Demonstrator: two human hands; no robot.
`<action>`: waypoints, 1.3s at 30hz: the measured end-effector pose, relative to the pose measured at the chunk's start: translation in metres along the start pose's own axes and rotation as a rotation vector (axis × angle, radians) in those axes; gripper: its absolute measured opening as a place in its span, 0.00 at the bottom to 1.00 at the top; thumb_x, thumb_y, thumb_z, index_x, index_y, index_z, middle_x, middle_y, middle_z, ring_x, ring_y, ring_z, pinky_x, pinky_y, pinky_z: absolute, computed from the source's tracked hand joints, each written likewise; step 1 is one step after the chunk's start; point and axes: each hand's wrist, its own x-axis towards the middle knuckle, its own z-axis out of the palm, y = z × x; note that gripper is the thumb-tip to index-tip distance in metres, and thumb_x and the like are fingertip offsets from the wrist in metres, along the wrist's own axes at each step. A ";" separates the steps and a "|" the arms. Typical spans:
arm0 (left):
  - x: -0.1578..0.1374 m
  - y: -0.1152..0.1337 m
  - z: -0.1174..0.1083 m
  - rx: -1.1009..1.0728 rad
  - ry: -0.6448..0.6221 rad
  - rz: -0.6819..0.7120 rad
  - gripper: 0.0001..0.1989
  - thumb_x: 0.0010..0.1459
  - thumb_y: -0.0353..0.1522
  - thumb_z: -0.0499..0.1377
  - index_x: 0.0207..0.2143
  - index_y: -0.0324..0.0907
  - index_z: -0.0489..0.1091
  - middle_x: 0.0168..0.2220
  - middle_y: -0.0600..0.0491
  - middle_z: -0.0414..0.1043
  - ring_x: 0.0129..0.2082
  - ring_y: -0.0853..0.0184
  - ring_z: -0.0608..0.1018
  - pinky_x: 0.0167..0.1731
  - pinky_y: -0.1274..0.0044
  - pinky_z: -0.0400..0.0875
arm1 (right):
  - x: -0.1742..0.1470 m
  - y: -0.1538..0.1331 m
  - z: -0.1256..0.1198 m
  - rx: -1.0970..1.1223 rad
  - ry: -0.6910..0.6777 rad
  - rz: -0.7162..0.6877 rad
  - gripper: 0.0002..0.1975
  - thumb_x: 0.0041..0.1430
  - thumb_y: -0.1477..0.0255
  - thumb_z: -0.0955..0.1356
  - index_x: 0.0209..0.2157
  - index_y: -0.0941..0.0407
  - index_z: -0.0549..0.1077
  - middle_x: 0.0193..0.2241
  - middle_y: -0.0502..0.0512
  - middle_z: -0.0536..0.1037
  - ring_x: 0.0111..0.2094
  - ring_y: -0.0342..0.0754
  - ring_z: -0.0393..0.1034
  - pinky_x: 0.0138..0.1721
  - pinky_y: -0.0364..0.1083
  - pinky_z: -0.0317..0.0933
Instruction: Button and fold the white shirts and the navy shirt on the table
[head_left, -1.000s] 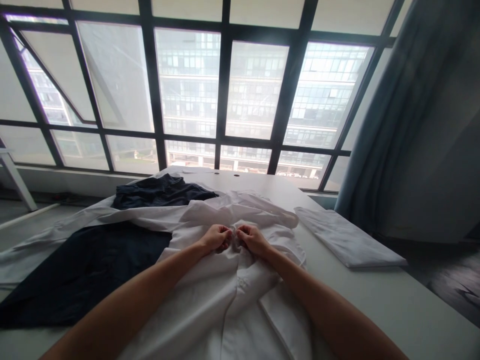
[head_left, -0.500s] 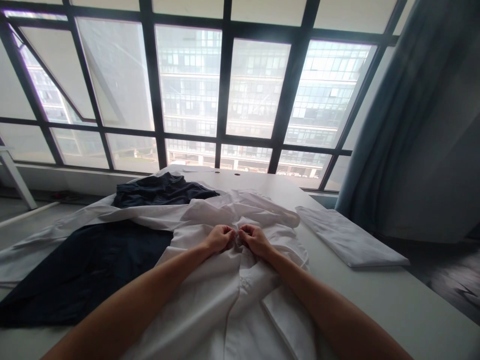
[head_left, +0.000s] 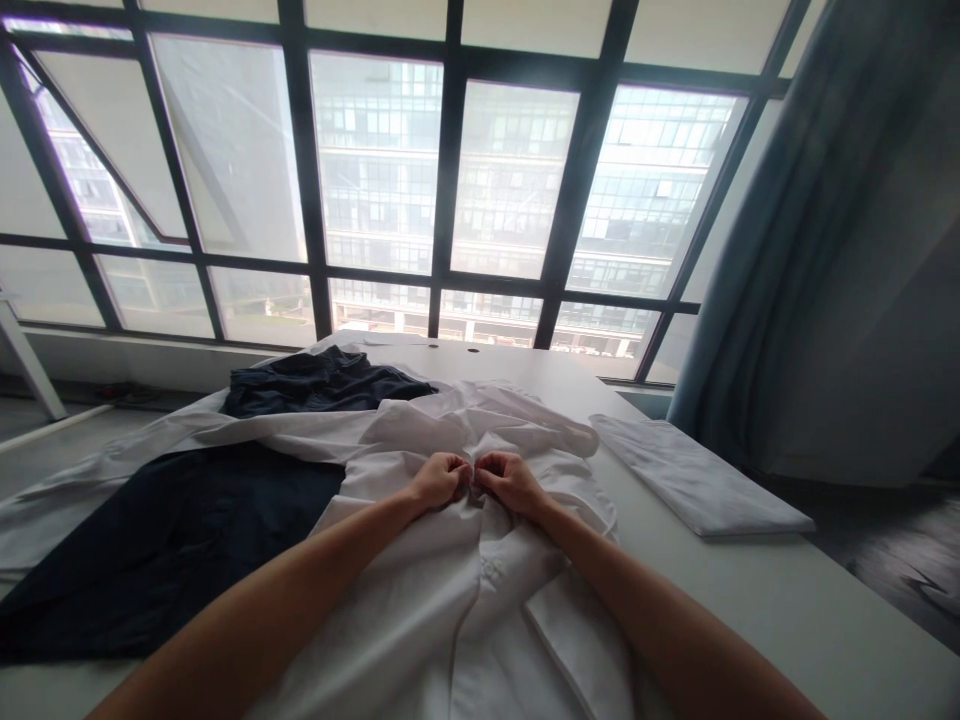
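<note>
A white long-sleeved garment (head_left: pixel 405 600), which looks like a coat or shirt, lies spread on the table with its front facing up. Both my hands meet at its front seam, high up near the collar end. My left hand (head_left: pixel 442 480) is closed, thumb and fingers pinching the white cloth. Close beside it, my right hand (head_left: pixel 510 482) pinches the cloth from the other side of the seam. The fingertips nearly touch, and any button between them is hidden. One sleeve (head_left: pixel 292 435) of the garment stretches off to the left across dark clothing.
Dark navy cloth (head_left: pixel 187 540) lies left of the garment, with another dark garment (head_left: pixel 322 382) farther back. To the right, a folded white cloth (head_left: pixel 697 475) rests along the edge of the white table (head_left: pixel 810 610). Windows stand behind; a grey-blue curtain (head_left: pixel 772 250) hangs at right.
Both hands stay at the same spot on the seam. The right fingers have shifted very slightly, and the camera view has moved a little.
</note>
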 end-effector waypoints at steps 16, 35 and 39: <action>0.004 -0.003 0.001 0.061 0.119 0.122 0.16 0.54 0.42 0.60 0.24 0.38 0.70 0.17 0.58 0.65 0.18 0.73 0.64 0.20 0.79 0.56 | -0.014 -0.018 0.016 -0.609 0.166 -0.063 0.08 0.59 0.68 0.65 0.34 0.54 0.76 0.30 0.54 0.80 0.31 0.49 0.74 0.34 0.44 0.60; 0.005 -0.003 0.008 0.149 0.262 0.351 0.05 0.52 0.30 0.58 0.29 0.37 0.73 0.27 0.52 0.76 0.28 0.67 0.75 0.32 0.78 0.68 | -0.009 -0.017 0.007 -0.515 0.202 0.001 0.08 0.57 0.68 0.64 0.31 0.55 0.73 0.28 0.54 0.78 0.31 0.50 0.71 0.35 0.46 0.61; 0.002 -0.001 0.007 0.169 0.267 0.358 0.05 0.52 0.28 0.58 0.33 0.38 0.72 0.29 0.52 0.77 0.30 0.66 0.77 0.35 0.77 0.70 | -0.004 -0.008 0.003 -0.309 0.175 0.049 0.07 0.55 0.68 0.65 0.25 0.54 0.68 0.22 0.54 0.73 0.26 0.50 0.67 0.29 0.47 0.59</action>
